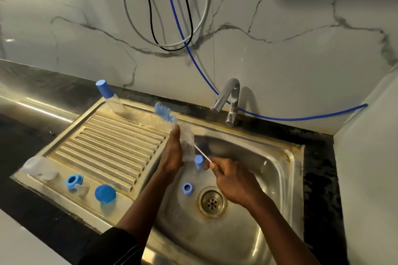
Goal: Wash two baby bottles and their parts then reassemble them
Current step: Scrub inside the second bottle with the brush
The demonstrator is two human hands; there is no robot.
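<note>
Nearby, blue ring [187, 188] beside drain [212, 202]

Left hand [172, 155] grips clear bottle [187, 144] over sink [280, 170]; right hand [234, 180] holds brush handle [202, 154] inserted.

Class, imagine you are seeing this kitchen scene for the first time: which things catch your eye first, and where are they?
Two hands meet over the steel sink: the left hand holds a clear bottle, the right hand works a brush through it. Blue bottle parts dot the draining board at left. Looped cables hang on the marble wall above the tap.
</note>
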